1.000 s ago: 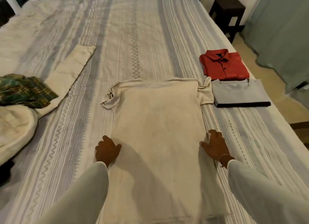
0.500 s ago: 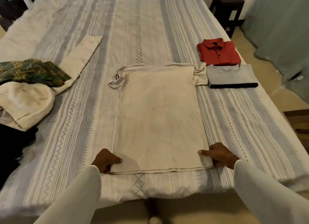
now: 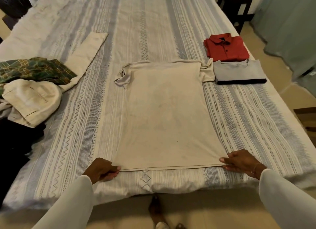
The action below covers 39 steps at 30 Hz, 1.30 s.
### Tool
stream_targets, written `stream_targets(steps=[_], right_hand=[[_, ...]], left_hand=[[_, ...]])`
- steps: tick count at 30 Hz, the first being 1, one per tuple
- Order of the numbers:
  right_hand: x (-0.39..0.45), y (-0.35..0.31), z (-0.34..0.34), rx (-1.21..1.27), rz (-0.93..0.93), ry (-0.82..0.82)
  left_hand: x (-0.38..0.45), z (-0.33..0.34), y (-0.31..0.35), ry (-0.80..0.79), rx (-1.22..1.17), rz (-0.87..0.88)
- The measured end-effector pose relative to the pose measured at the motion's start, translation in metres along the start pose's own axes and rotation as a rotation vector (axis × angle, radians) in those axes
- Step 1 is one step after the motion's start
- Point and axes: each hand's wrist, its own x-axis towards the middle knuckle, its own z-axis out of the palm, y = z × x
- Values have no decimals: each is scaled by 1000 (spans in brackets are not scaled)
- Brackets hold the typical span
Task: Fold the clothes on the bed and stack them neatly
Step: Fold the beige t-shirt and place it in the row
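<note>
The beige T-shirt point(image 3: 162, 112) lies flat in the middle of the bed point(image 3: 248, 126), collar away from the person, its sleeves already tucked inward so the body forms a long rectangle. A second ago both hands rested partway up the shirt's side edges; now they have slid down to its near hem. The left hand point(image 3: 100, 169) pinches the hem's left corner between thumb and curled fingers, and the right hand point(image 3: 239, 161) grips the right corner the same way, with the hem drawn straight between them. The hem sits just short of the bed's near edge.

This shift suggests the side folds are finished and the lengthwise fold is about to start: the hem would likely be lifted and carried toward the collar.

Beyond the T-shirt's right shoulder, a folded grey shirt point(image 3: 239, 71) touches its sleeve, and a folded red shirt point(image 3: 225, 47) lies just past that, so two garments look done. Left of the T-shirt waits an unfolded heap: a green plaid garment point(image 3: 34, 70), cream trousers point(image 3: 32, 100) and something dark point(image 3: 17, 143).
</note>
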Motion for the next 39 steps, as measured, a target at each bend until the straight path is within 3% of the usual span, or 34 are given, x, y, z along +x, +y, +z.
stream_targets(steps=[4, 9, 12, 21, 26, 30, 31, 39], right_hand=[[6, 1, 10, -203, -2, 132], [14, -15, 16, -853, -39, 284], [10, -34, 29, -932, -114, 336], [27, -86, 65, -796, -399, 406], [38, -131, 60, -725, -372, 390], [55, -159, 44, -531, -331, 400], [74, -185, 30, -506, -348, 424], [141, -247, 18, -79, -275, 297]], left_hand=[[-1, 5, 1, 45, 22, 21], [-5, 10, 5, 114, 178, 50], [-6, 6, 17, 199, 340, 147], [-16, 32, 108, 289, 520, 406], [-16, 48, 165, 250, 547, 528], [-17, 61, 217, 164, 581, 627], [-9, 67, 257, 169, 589, 675], [19, 127, 352, 145, 645, 845]])
